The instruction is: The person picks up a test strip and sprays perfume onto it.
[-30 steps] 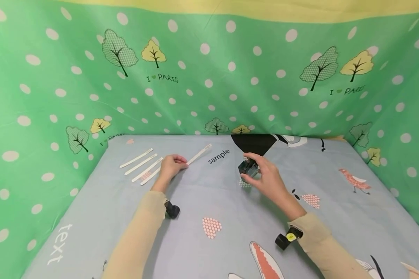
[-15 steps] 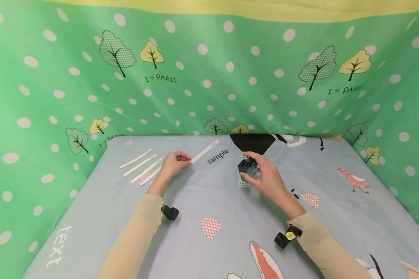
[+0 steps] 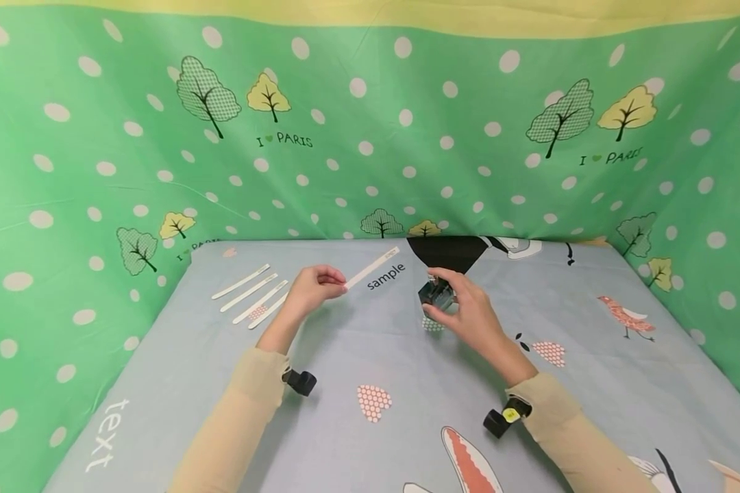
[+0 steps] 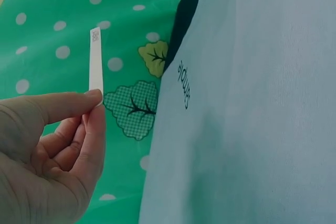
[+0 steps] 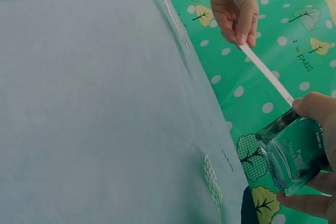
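Observation:
My left hand [image 3: 313, 289] pinches one end of a white paper perfume test strip [image 3: 373, 268] between thumb and fingers. The strip slants up to the right, with small print at its far end, and the left wrist view shows the pinch closely. My right hand [image 3: 471, 309] grips a dark, square glass perfume bottle [image 3: 434, 297], one finger up at its spray top and the thumb low on its side. In the right wrist view, lettering shows on the bottle's clear blue-green face [image 5: 298, 153]. The strip's printed end overlaps the right hand there.
Several more white test strips [image 3: 240, 281] lie side by side at the back left of the table. A grey-blue printed cloth [image 3: 321, 438] covers the table. Behind it hangs a green dotted curtain [image 3: 370, 185].
My left hand has moved right and slightly up with the test strip, bringing its printed end nearer the bottle. The right hand and bottle have hardly moved.

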`<state>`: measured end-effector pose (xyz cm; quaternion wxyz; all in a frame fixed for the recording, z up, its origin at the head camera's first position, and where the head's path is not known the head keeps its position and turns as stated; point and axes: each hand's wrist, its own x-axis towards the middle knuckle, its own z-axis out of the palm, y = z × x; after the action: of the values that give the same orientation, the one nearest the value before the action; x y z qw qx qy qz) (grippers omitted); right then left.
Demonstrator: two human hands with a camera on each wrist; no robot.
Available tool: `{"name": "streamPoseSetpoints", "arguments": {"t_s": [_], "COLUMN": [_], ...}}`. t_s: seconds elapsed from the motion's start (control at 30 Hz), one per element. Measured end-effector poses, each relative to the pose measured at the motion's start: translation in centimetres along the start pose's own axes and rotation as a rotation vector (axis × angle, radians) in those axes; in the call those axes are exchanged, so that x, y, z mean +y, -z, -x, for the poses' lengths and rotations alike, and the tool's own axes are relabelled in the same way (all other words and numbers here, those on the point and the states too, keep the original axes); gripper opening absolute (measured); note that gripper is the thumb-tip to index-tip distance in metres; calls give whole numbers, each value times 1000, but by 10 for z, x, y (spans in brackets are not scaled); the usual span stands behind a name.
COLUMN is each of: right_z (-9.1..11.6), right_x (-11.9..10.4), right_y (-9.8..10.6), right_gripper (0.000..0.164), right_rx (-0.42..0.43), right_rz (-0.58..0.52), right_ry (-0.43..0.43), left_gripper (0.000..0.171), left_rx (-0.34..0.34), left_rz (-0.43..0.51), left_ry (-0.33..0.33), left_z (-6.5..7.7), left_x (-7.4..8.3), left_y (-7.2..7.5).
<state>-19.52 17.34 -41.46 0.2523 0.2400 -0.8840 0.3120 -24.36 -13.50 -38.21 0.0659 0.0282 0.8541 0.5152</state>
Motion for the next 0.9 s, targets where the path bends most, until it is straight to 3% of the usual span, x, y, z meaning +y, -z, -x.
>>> {"name": "streamPoseSetpoints", "arguments": {"t_s": [0.9], "right_z": [-5], "right_x": [-4], "right_y": [-6], "right_gripper": [63], "right_rx": [48], "right_rz": [40], "right_ry": [53], "left_gripper": [17], "left_rx": [-34], "left_rz": [-40], "left_ry": [-31], "left_z": [10], "left_x": [-1], "left_y": [-3]}}
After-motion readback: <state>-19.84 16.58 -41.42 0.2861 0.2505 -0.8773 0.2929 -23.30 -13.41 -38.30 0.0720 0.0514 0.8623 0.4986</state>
